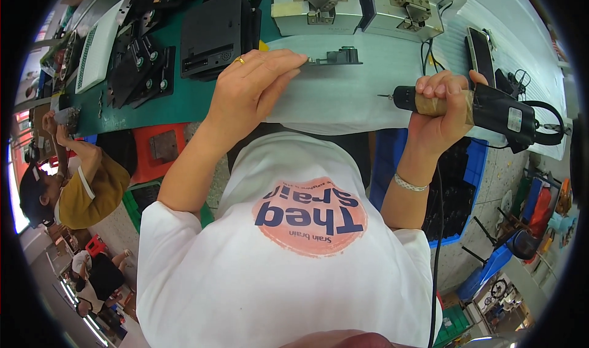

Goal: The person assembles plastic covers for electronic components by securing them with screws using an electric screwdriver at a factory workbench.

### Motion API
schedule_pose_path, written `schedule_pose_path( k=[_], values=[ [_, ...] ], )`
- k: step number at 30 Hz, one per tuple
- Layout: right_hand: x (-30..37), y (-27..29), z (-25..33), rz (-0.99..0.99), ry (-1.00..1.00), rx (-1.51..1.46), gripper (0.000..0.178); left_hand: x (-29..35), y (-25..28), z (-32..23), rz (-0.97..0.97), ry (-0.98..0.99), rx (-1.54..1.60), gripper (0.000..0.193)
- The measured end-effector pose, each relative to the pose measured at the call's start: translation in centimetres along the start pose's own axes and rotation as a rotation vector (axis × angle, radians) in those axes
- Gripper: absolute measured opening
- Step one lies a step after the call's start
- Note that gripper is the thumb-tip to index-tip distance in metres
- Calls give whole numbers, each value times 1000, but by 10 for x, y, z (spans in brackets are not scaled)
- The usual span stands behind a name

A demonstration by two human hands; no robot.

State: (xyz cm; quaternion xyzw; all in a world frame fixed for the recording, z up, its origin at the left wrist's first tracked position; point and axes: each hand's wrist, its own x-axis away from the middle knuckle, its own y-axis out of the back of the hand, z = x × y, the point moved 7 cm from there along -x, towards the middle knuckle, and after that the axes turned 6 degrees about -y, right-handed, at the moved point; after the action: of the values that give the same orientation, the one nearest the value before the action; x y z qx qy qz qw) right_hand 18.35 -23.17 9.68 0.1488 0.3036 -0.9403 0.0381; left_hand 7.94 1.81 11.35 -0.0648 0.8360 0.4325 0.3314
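Observation:
My right hand [443, 103] is wrapped round a black electric screwdriver [500, 116] with tan tape on its grip. Its thin bit points left, over the pale work surface, apart from any part. My left hand [251, 90], with a ring on it, is closed, thumb and fingertips pinched together at the left end of a small dark grey plastic part [343, 57]. That part has a flat base and a raised block at its right end. The exact grip is partly hidden by my fingers.
Two metal fixtures with clamps [322, 7] stand at the back. Black plastic housings [215, 35] and several dark plates with round green-tinted pieces lie on the green mat at left. A phone [480, 53] lies at right. A blue crate [454, 188] stands below the table edge. A co-worker sits at far left.

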Motion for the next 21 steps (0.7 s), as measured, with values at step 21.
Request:
schedule_pose_path(
  k=[21],
  values=[
    [-3, 12, -13, -41, -30, 93, 44, 18, 157, 26, -671, -41, -692, 21]
  ],
)
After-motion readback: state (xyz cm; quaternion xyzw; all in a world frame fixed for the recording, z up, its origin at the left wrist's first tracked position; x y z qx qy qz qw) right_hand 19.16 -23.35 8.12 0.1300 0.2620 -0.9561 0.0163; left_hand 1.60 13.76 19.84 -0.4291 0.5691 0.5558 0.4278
